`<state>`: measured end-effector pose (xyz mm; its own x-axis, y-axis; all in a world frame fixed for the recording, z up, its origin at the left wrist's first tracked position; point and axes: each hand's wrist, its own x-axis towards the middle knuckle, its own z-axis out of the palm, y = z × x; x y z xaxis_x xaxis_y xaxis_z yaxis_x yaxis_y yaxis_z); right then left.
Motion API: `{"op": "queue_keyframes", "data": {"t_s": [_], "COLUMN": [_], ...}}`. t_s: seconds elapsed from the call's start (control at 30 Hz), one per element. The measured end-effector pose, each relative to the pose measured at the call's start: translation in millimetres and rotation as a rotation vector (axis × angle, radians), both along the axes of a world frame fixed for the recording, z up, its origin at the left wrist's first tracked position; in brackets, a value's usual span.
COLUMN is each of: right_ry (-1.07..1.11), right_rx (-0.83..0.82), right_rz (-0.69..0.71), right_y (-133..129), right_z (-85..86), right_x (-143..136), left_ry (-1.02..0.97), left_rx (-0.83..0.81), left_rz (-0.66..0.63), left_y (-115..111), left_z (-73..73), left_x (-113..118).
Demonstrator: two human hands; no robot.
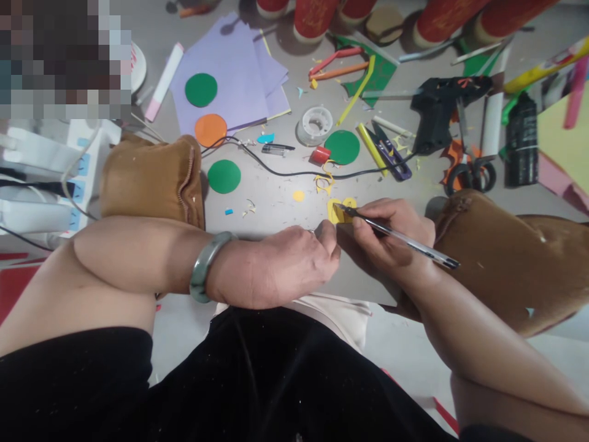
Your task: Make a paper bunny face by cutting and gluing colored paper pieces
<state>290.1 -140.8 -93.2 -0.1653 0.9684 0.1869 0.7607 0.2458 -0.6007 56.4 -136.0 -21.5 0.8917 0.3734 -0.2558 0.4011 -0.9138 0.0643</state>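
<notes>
My right hand (393,236) is closed around a clear-barrelled pen (416,247). Its tip rests on a small piece of yellow paper (334,212), where rounded outlines show. My left hand (294,261) lies just left of that paper, fingers curled, apparently pinching its near edge; the fingertips are mostly hidden from above. Just beyond the pen lie a yellow cut-out scrap (324,182) and a small yellow disc (299,196). A green disc (342,147) and a red cylinder-like piece (321,155) sit farther back.
A black cable (294,174) crosses the table to a glue gun (442,110). Scissors (470,175) and purple-handled snips (391,153) lie right. Brown cushions (147,178) flank the work area. Purple sheets (221,67), a tape roll (315,125) and red cups (313,18) stand or lie behind.
</notes>
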Motion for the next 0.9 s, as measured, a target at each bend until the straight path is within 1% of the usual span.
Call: {"op": "queue_keyframes", "data": {"t_s": [0.17,0.23,0.33,0.5,0.7,0.9], "right_ry": [0.007,0.001,-0.017,-0.002,-0.016,-0.014], "right_rx": [0.079,0.068,0.016,0.043,0.021,0.026], "right_rz": [0.031,0.03,0.006,0.018,-0.01,0.003], "right_y": [0.8,0.4,-0.7,-1.4,-1.7,-2.3], "right_z": [-1.6,-2.6,-3.3,-3.6,-4.9,-3.3], "right_x": [0.7,0.8,1.1,2.1,2.0,2.6], "left_ry": [0.003,0.012,0.002,0.009,0.032,-0.002], "left_rx": [0.055,0.082,0.125,0.081,0.051,0.033], "left_rz": [-0.021,-0.029,-0.042,-0.065,-0.075,-0.037], "left_y": [-1.3,-2.1,-3.3,-2.4,0.1,-1.0], "left_z": [4.0,4.9,2.6,-2.9,0.2,-2.2], "left_x": [0.1,0.1,-0.8,-2.6,-0.7,-0.7]}}
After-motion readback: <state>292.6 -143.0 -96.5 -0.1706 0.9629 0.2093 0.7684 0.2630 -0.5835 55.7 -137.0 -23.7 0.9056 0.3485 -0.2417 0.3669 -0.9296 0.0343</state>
